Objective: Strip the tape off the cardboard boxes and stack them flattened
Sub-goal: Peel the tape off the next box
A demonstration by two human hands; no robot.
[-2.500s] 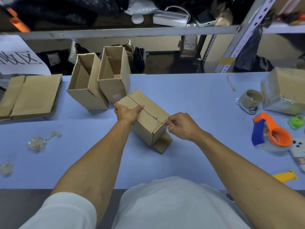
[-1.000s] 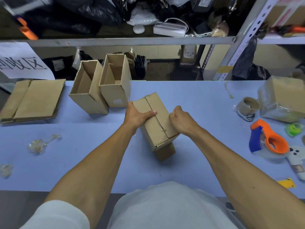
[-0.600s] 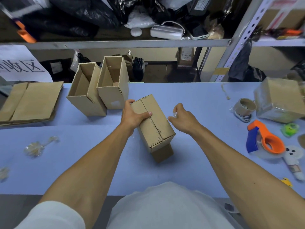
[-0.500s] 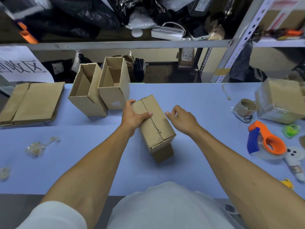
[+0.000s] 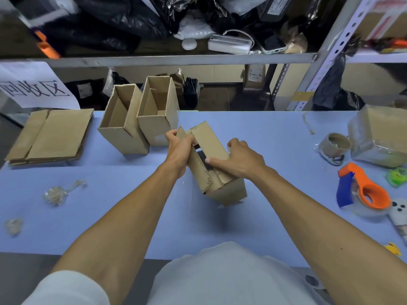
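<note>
Packing or recycling workroom; blue worktable (image 5: 275, 133) with orange tape dispenser (image 5: 363, 190), tape roll (image 5: 335, 143), open cardboard boxes (image 5: 141, 119); metal shelving (image 5: 176, 60) crammed with bags; handwritten paper sign (image 5: 33, 89).

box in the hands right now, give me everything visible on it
The box is plain brown corrugated cardboard, small and oblong, tilted on the blue table in front of two open boxes. Its top flaps are parted, showing a dark inside; a dashed line runs along one flap edge. The left hand pulls the left flap back; the right hand presses on the right flap. No tape is visible on it.
</note>
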